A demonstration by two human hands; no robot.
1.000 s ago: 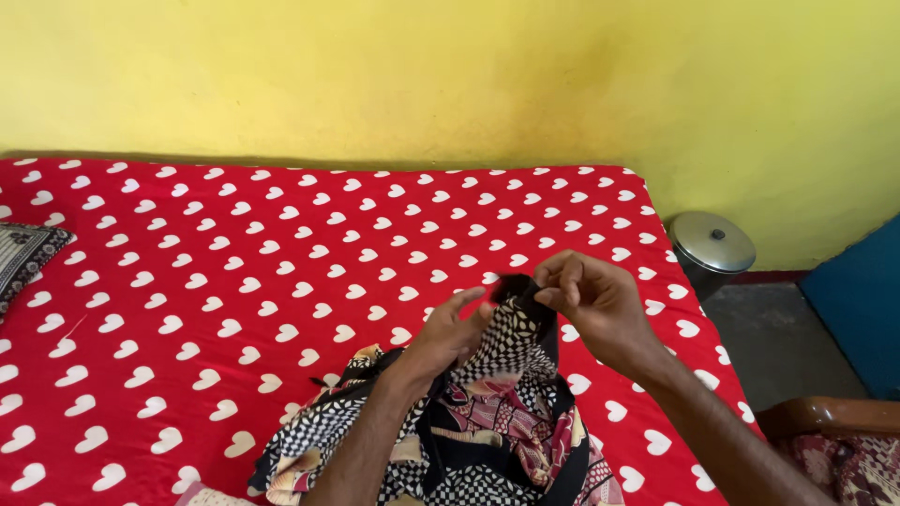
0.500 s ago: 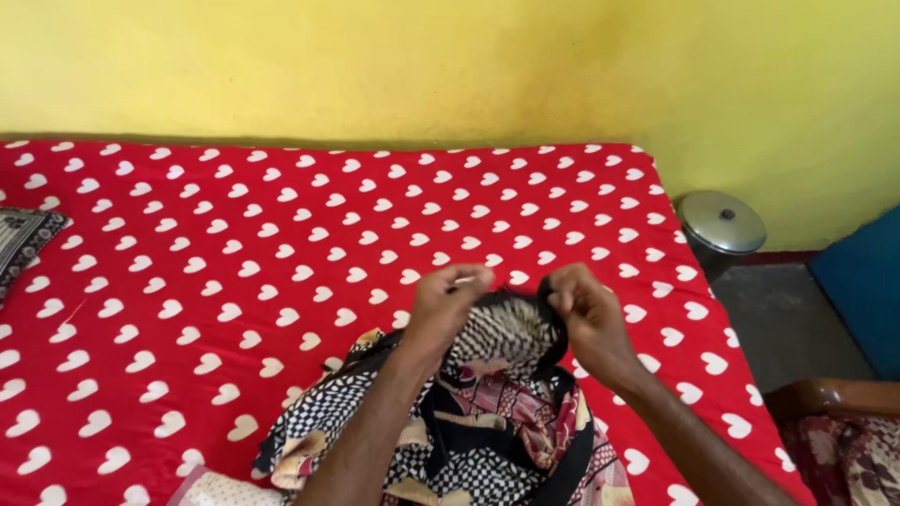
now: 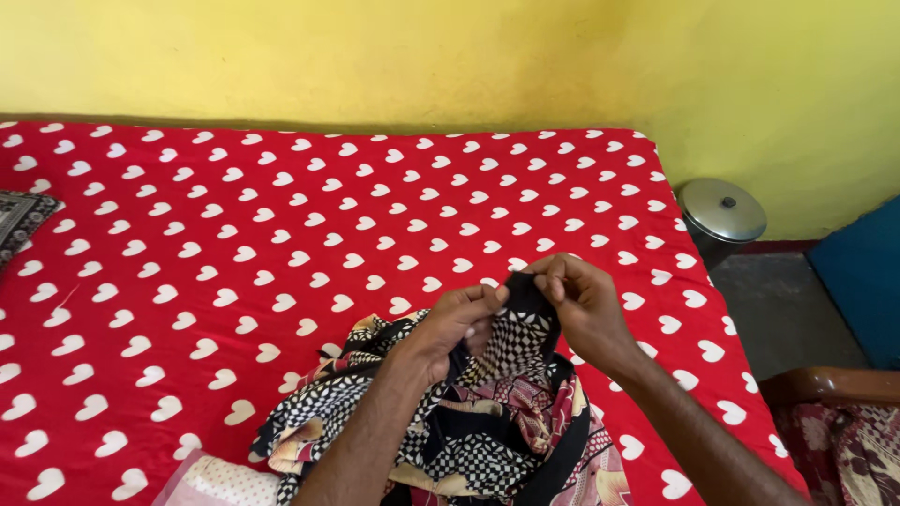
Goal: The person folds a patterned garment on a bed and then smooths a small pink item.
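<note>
Yellow-painted wall (image 3: pixel 450 56) up top, and below it a bed covered in a red sheet with white hearts (image 3: pixel 234 244) that fills most of the view. Off at about 3 o'clock there's a dark round bin with a shiny metal lid (image 3: pixel 721 212) on the grey floor, a blue panel (image 3: pixel 858 281) next to it, and the wooden arm of a chair (image 3: pixel 825 384) down at 4 o'clock. A bit of dark patterned cushion (image 3: pixel 19 220) pokes in at 9 o'clock.

The thing being handled is a crumpled cloth garment, black-and-white checkered with maroon floral patches and black trim (image 3: pixel 487 412). It sits in a heap on the bed at roughly 6 o'clock, with one part pulled up off the pile between the hands.

Left hand (image 3: pixel 459 323) has its grip closed on the raised checkered part, fingers curled into the fabric. Right hand (image 3: pixel 581 300) is pinching the black edge at the top, thumb and fingertips pressed together on it. The two hands sit right beside each other, nearly touching.

Compared with half a second ago: the hands have come closer together, the left one has dropped a little and bunched more cloth, and the raised bit looks narrower. The view has also tipped down a bit, so the wall edge sits higher.
</note>
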